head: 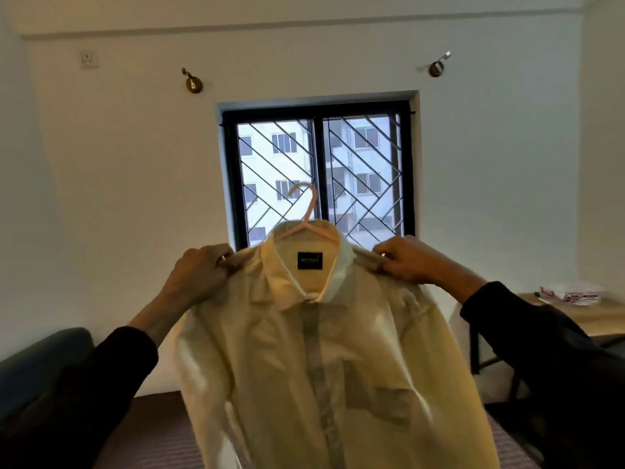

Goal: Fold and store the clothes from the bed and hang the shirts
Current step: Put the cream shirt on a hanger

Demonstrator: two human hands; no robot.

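Nearest to me, my two dark sleeves reach up from the bottom corners, and between them I hold a shirt (338, 367) up in the air, above the bed (162, 431), whose striped brownish cover shows at the lower left. The shirt is pale cream, thin woven cloth, slightly creased, with a stiff pointed collar, a greyish button placket running down the middle, a chest pocket on one side and a small dark label inside the neck. My left hand (199, 275) has its fingers (220, 262) curled tight, pinching the cloth at one shoulder seam; my right hand (409, 262) does the same at the other shoulder, fingers bent in and closed on the fabric. The shirt sits on a hanger (306, 214), a thin pale pink one of smooth plastic, its curved hook rising free above the collar and gripped by nothing. To the left, low down, is a rounded dark blue padded edge, which I cannot identify. To the right stands a table (605, 319) with a light wooden top and dark metal legs, some printed papers (571, 296) lying on it. Farthest off, the plain white wall holds a window (318, 174) with a black frame and slanted bars.
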